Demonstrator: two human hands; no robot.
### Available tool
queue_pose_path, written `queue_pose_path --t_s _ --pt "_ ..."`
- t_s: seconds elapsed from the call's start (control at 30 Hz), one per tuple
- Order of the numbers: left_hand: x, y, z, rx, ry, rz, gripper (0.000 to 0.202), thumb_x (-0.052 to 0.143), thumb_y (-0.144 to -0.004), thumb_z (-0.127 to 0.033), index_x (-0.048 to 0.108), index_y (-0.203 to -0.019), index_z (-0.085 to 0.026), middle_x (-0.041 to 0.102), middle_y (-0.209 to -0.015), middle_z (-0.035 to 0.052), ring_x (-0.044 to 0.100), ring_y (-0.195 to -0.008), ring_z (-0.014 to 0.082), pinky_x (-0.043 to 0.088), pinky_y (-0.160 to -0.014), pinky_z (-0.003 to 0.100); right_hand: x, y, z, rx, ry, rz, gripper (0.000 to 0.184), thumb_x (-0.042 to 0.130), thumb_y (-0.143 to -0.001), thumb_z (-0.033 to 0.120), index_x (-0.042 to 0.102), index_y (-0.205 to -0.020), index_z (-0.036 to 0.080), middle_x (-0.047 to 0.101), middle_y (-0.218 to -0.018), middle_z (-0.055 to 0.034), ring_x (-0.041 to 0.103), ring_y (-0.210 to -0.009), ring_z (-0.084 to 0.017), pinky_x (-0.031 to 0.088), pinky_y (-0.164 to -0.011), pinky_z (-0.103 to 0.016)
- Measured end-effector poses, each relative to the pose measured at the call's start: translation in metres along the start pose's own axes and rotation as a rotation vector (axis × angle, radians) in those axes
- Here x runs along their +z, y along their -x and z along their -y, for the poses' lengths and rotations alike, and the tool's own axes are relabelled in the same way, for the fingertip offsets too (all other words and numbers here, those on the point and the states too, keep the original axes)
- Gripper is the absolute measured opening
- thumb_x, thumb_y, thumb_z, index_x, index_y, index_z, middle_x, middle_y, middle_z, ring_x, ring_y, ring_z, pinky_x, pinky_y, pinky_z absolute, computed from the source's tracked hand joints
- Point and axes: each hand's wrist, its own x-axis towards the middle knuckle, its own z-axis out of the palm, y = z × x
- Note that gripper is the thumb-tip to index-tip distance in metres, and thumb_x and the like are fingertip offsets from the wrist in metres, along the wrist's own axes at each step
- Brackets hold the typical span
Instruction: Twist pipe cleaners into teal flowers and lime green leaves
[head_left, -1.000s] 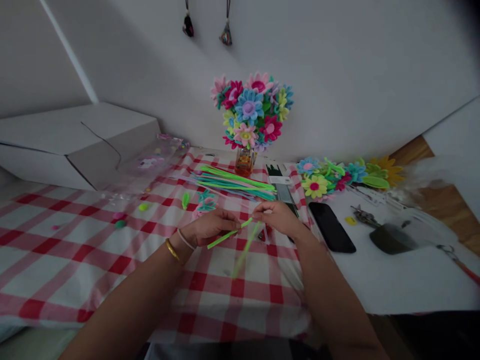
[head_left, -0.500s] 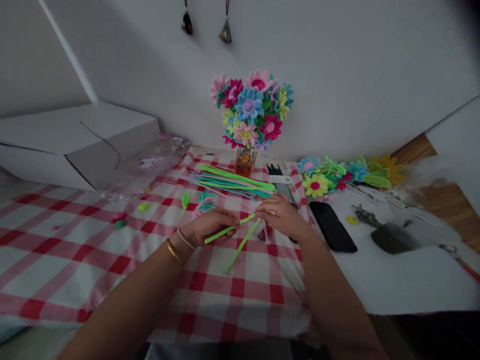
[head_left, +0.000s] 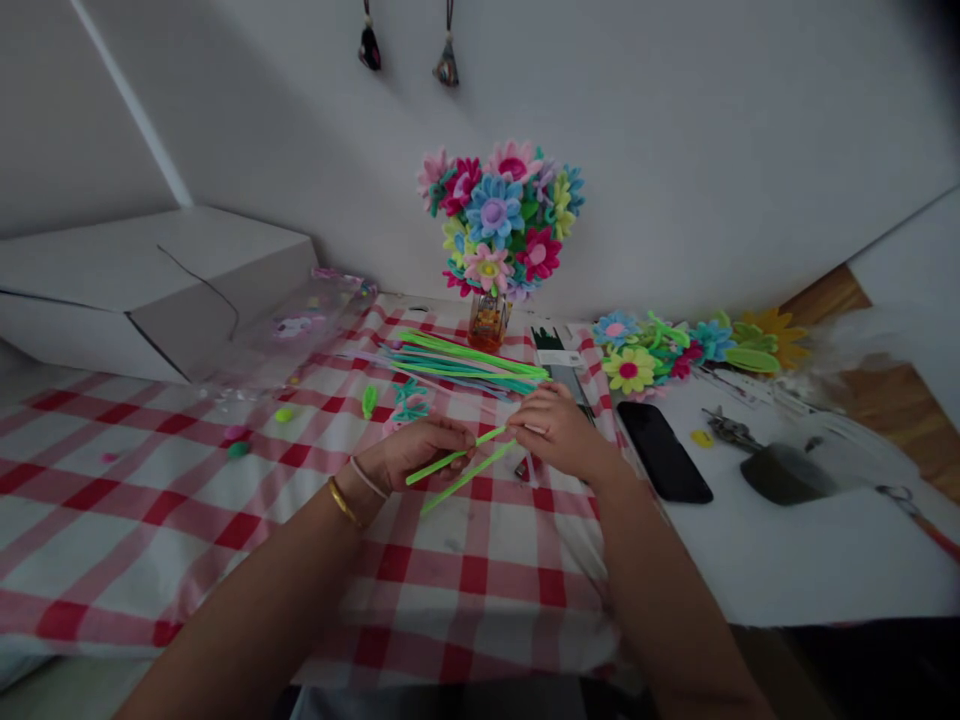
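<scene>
While left grip (head_left: 424, 450), right grip (head_left: 559, 432) pinch green pipe cleaners (head_left: 465, 475), red-checked tablecloth (head_left: 150, 520) below, white wall (head_left: 712, 150) behind.

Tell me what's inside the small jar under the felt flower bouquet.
Orange and yellow show through the small jar, too blurred to identify. The felt flower bouquet covers its mouth.

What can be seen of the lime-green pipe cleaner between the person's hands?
The lime-green pipe cleaner looks like thin, fuzzy chenille over a wire core. Two straight lengths show, angled toward each other near the right hand; whether they are one bent stem or two pieces, I cannot tell. The upper length passes through the fingers of the left hand, which seem to pinch it. The lower length has a free end pointing down-left, held above the red-and-white checked tablecloth.
</scene>
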Motion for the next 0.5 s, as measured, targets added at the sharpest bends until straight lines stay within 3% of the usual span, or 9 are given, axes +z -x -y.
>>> queue_pose_path --t_s 0.1,0.2,0.3,0.4,0.5 --pt "0.0 0.002 -0.001 0.001 -0.025 -0.012 0.014 0.065 -0.063 -0.021 0.057 -0.064 -0.01 0.051 -0.053 -0.0006 0.045 -0.046 0.0072 0.033 -0.046 0.021 -0.002 0.003 -0.007 0.081 -0.114 -0.001 0.019 0.048 -0.08 0.027 0.065 -0.076 0.022 0.064 -0.076 -0.0029 0.053 -0.08 -0.018 0.028 -0.086 -0.038" --pt "-0.001 0.004 -0.001 0.026 -0.076 0.029 0.015 0.065 -0.065 -0.024 0.057 -0.066 -0.011 0.052 -0.056 -0.0017 0.044 -0.047 0.0062 0.032 -0.046 0.02 -0.003 0.004 -0.01 0.29 -0.39 0.025 0.02 0.05 -0.078 0.034 0.064 -0.077 0.021 0.063 -0.073 -0.0016 0.054 -0.071 -0.016 0.038 -0.071 -0.03" --pt "-0.002 0.004 -0.002 0.097 -0.194 0.062 0.014 0.065 -0.067 -0.024 0.06 -0.068 -0.011 0.052 -0.057 -0.0024 0.043 -0.048 0.0048 0.031 -0.047 0.019 -0.004 0.006 -0.012 0.476 -0.655 0.014 0.024 0.053 -0.075 0.04 0.063 -0.076 0.018 0.059 -0.068 -0.0002 0.052 -0.063 -0.013 0.038 -0.061 -0.026" --pt "-0.001 0.005 -0.003 0.101 -0.25 0.103 0.011 0.066 -0.065 -0.02 0.063 -0.069 -0.01 0.058 -0.061 0.0002 0.048 -0.054 0.0062 0.036 -0.053 0.019 -0.005 0.008 -0.014 0.527 -0.788 0.033 0.023 0.058 -0.071 0.039 0.062 -0.072 0.017 0.057 -0.065 0.0009 0.048 -0.059 -0.01 0.037 -0.059 -0.023" --pt "0.003 0.007 -0.003 -0.001 -0.15 0.138 0.016 0.066 -0.065 -0.022 0.065 -0.075 -0.01 0.065 -0.072 0.0061 0.057 -0.064 0.0121 0.042 -0.063 0.024 -0.005 0.009 -0.014 0.551 -0.814 0.077 0.022 0.059 -0.07 0.037 0.062 -0.072 0.016 0.056 -0.064 0.0011 0.046 -0.056 -0.009 0.035 -0.056 -0.022"
